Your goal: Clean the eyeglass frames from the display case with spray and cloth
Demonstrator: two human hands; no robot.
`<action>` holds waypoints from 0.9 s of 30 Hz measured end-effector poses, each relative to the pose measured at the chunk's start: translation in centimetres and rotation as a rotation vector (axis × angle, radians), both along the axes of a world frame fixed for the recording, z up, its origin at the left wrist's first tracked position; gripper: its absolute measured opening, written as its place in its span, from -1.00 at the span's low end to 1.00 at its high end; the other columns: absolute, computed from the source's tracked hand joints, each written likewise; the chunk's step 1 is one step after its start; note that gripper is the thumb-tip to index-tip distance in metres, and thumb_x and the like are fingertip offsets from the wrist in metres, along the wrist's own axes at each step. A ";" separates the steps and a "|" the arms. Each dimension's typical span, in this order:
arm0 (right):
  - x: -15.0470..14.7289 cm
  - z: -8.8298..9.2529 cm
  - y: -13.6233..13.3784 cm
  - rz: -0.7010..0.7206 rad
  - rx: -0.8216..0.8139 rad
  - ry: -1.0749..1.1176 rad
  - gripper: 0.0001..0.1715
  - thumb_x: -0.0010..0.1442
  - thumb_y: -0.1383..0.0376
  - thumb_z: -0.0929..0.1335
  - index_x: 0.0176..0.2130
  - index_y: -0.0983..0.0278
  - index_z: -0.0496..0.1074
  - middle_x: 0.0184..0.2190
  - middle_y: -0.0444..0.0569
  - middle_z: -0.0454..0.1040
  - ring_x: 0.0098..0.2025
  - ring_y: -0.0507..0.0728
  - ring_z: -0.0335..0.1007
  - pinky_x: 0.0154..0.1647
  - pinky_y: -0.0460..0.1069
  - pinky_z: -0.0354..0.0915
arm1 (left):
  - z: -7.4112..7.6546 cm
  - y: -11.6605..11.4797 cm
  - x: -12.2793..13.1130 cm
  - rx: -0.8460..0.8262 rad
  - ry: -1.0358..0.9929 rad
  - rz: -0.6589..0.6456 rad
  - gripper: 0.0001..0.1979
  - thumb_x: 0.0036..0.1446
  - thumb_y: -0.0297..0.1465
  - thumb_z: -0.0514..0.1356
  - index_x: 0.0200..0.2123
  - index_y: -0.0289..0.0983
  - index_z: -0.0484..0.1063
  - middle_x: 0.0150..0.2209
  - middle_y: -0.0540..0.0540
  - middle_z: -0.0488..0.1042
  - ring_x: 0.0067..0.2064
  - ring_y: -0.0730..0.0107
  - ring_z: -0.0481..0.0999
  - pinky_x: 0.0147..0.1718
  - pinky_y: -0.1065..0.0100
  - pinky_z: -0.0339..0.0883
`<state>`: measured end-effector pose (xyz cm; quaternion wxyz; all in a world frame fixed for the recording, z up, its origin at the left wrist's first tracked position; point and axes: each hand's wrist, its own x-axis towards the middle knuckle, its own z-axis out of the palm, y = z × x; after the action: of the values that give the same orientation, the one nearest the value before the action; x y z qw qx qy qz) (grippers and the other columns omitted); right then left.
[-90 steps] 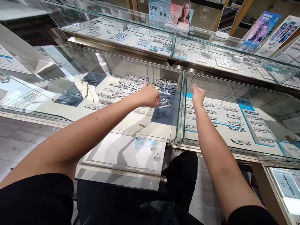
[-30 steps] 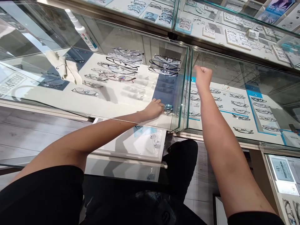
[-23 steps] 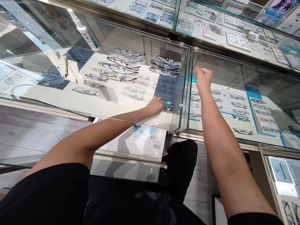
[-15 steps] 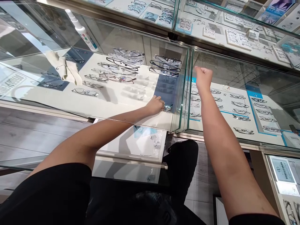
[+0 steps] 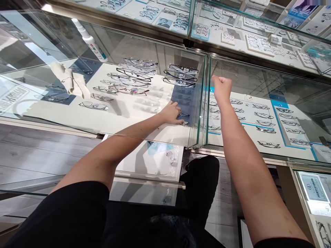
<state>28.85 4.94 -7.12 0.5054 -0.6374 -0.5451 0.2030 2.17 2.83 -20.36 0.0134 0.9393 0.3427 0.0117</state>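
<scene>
My left hand (image 5: 171,113) reaches into the left glass display case. Its thumb stands apart from its fingers beside two pairs of eyeglasses, a dark-rimmed pair (image 5: 184,115) and a lower pair (image 5: 185,123) near the thumb tip. Whether the thumb touches the lower pair I cannot tell. Behind them, several dark-framed eyeglasses (image 5: 181,75) are lined up one behind another. My right hand (image 5: 222,89) is closed in a loose fist over the right case, close to the glass seam; no object shows in it.
On the glass at left stand a white spray bottle (image 5: 90,41) and a crumpled cream cloth (image 5: 71,81). More eyeglasses (image 5: 94,105) lie on the left case's floor. A vertical glass divider (image 5: 204,103) separates the cases. Below is a pulled-out white drawer (image 5: 139,162).
My left hand has opened, its thumb spreading from the fingers, and both pairs of eyeglasses beside it now show more. My right hand stays closed in place. The view has shifted slightly.
</scene>
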 end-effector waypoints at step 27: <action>0.3 -0.4 0.4 -0.003 0.024 -0.018 -0.30 0.53 0.04 0.40 -0.47 0.10 -0.05 -0.44 -0.21 -0.21 -0.43 0.04 -0.24 -0.39 0.02 -0.07 | -0.6 -2.0 -0.6 -0.185 -0.179 0.057 -0.71 0.42 -0.29 0.22 -0.21 -0.25 0.75 0.43 -0.30 0.48 0.43 -0.31 0.25 0.25 -0.27 0.18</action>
<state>29.17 5.37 -7.53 0.5084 -0.6339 -0.5511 0.1897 1.56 0.84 -20.98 0.1302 0.9192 0.3662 0.0643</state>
